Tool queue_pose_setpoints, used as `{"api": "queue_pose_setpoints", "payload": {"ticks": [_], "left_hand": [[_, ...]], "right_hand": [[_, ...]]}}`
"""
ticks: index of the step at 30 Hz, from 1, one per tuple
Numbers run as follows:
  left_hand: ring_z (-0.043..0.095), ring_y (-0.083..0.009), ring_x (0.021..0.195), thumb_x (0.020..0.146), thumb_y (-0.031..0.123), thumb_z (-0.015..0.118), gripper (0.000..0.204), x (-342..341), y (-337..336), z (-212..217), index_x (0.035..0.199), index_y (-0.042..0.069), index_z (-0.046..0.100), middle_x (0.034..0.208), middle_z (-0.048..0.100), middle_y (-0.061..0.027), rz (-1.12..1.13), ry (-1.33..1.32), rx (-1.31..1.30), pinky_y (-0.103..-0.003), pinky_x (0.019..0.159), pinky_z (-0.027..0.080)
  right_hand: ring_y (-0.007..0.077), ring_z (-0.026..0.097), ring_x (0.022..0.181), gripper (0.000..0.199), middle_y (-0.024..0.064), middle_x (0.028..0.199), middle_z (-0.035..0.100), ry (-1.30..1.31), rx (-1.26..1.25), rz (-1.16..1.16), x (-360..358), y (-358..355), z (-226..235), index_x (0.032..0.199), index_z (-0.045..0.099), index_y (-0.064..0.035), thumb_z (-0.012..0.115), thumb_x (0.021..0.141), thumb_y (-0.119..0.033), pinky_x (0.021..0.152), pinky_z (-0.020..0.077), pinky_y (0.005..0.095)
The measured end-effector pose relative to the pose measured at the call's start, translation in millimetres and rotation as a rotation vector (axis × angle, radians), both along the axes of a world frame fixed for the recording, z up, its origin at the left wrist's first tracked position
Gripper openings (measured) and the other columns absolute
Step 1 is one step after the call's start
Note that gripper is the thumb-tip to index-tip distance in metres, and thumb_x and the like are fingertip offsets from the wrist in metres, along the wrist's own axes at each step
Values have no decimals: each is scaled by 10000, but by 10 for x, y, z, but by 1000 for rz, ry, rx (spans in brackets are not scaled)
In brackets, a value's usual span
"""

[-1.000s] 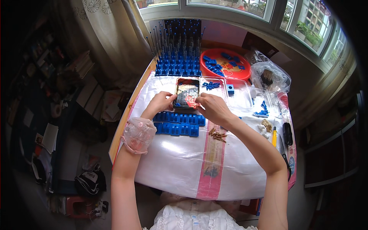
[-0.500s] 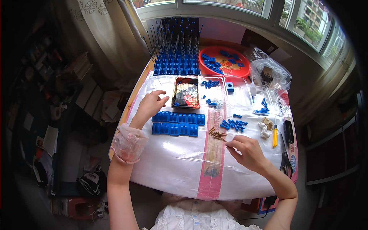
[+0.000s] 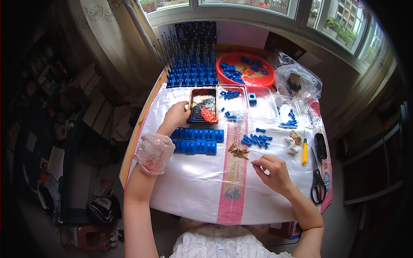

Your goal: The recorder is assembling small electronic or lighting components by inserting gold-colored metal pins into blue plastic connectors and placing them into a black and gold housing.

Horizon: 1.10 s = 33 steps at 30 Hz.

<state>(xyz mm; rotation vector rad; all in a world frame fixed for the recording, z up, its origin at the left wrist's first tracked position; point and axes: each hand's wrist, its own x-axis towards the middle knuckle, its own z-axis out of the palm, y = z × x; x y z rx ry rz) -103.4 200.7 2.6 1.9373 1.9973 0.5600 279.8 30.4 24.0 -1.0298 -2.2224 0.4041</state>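
Note:
My left hand [image 3: 175, 117], with a gathered sheer cuff at its wrist, is at the left side of a black tray [image 3: 192, 122]. Its fingers curl against the rim; the tray holds small shiny parts and a few blue ones. Just below it lie two rows of blue slotted blocks [image 3: 195, 147]. My right hand [image 3: 274, 173] hovers low over the table with thumb and forefinger pinched; anything between them is too small to make out. Close to those fingertips lie several brass-coloured pins [image 3: 238, 150], and behind them a loose pile of small blue plastic pieces [image 3: 257, 139].
At the back left stands a dense group of blue blocks [image 3: 191, 79] with upright springs and rods. A red basin [image 3: 269, 79] holds blue parts. Clear plastic trays [image 3: 263, 112] sit mid-table. On the right lie a yellow-handled screwdriver [image 3: 305, 154], black scissors [image 3: 318, 187] and a plastic bag [image 3: 307, 77].
My left hand has moved forward and right from above the blue blocks to the black tray's left rim. The right hand stays near the brass pins, still pinched. The whole view has shifted slightly.

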Motion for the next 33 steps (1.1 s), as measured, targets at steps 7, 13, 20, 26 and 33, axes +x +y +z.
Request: {"api": "queue_pose_setpoints", "payload": {"ticks": [7,13,20,26,33], "left_hand": [[744,-334,950,885,268,723,663,-13,45,-45,1446,-24,523,1023,761,-208,23,39,-13,-421,871,568],[738,-321,999,885,307,732,761,-29,44,74,1487,-63,450,1056,758,-204,42,-22,-32,-417,890,565],[738,-334,1021,903,302,718,730,-93,-207,238,1494,-35,454,1071,764,-182,56,12,-13,-426,909,564],[754,-313,938,922,237,705,651,-90,-608,430,1488,11,476,1053,769,-147,49,-62,99,-405,862,576],[679,-293,799,886,39,719,358,525,-1421,593,1230,47,621,939,647,-120,-247,-81,364,-417,722,546]], "right_hand": [[209,641,643,65,69,765,658,11,7,12,25,46,-77,926,730,-43,734,867,-16,573,506,335],[185,637,624,72,66,757,661,13,26,24,33,53,-104,930,734,-34,736,864,-5,557,505,317],[181,637,611,83,67,760,668,33,49,40,26,49,-137,932,735,-32,739,857,3,542,505,311],[180,643,608,99,67,762,675,46,46,49,13,46,-172,936,736,-39,742,850,9,532,505,307],[263,646,658,100,82,761,653,69,-3,54,8,17,-175,945,720,-52,739,854,-18,580,512,377]]}}
